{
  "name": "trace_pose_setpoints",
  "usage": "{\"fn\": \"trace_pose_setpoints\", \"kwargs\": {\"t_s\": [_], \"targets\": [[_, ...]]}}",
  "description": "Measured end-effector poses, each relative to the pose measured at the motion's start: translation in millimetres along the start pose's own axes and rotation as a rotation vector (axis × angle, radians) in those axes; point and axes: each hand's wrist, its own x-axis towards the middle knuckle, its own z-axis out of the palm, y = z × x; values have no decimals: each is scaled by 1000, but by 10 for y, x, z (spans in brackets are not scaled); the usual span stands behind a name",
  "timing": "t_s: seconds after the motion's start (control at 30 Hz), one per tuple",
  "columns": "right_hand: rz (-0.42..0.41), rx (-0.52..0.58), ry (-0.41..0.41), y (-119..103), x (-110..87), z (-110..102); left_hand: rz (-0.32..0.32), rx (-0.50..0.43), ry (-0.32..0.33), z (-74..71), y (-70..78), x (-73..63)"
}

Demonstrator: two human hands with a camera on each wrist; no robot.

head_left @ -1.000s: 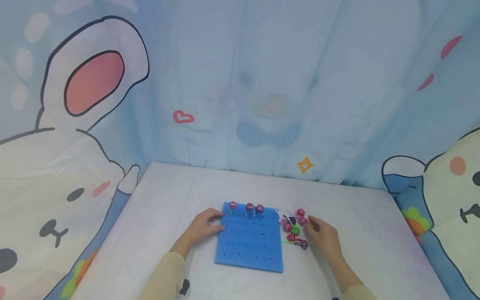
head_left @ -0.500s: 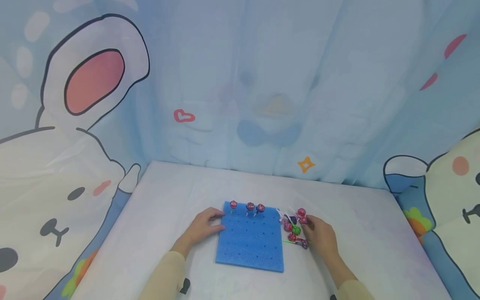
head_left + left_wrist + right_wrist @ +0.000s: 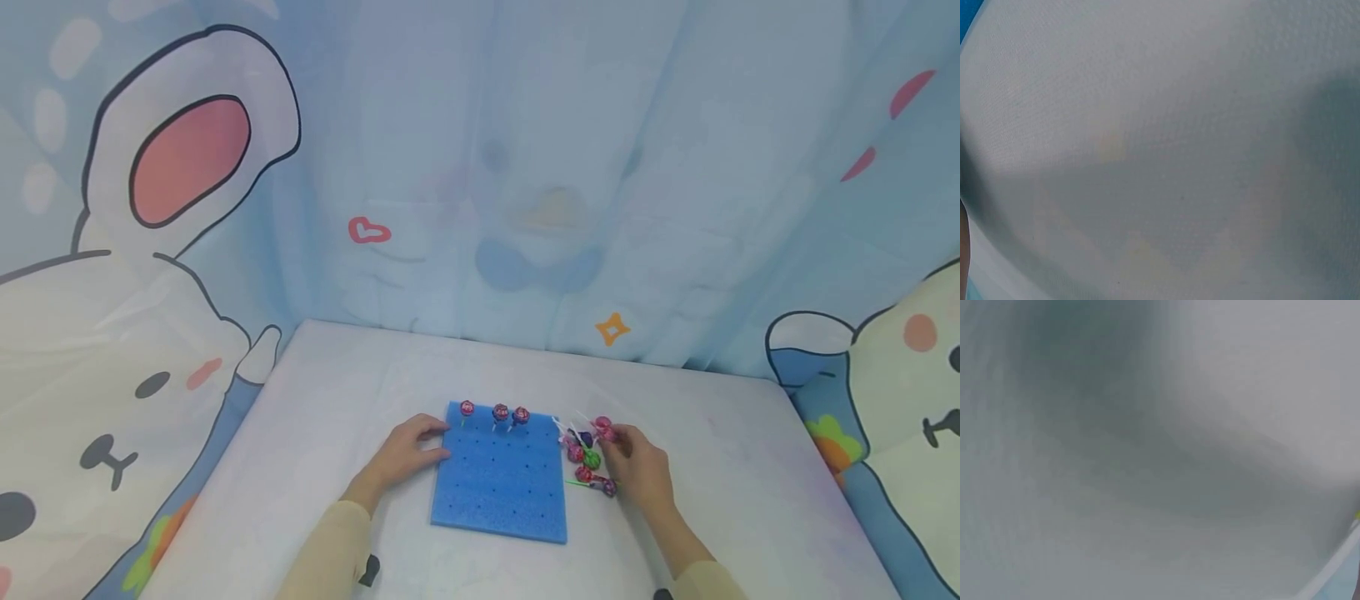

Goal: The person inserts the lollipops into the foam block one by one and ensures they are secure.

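Note:
In the head view my left hand rests against the left edge of a blue foam board, fingers and thumb spread along it. The board has rows of small holes. Three lollipops stand by their sticks near its far edge, one of them a red-wrapped lollipop at the left. My right hand is at the right side of a loose lollipop pile, its fingertips pinching a pink lollipop. A green lollipop and a dark purple lollipop lie close by. My fingertips are partly hidden.
The pile of several lollipops lies just right of the board, white sticks pointing to the far left. A pale cloth covers the table. Behind it hangs a blue cartoon curtain. Both wrist views show mostly blurred pale surface.
My right hand has shifted slightly left, and its fingertips have closed in on the pink lollipop, which has moved slightly. The left hand and the board have stayed in place.

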Motion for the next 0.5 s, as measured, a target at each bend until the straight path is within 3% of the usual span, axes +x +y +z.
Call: {"fn": "trace_pose_setpoints", "kwargs": {"t_s": [0.2, 0.5], "targets": [[-28, 122, 69, -28, 15, -70, 32, -3, 12, -6, 3, -1], [5, 292, 41, -142, 19, -90, 49, -21, 24, -5, 7, -14]]}}
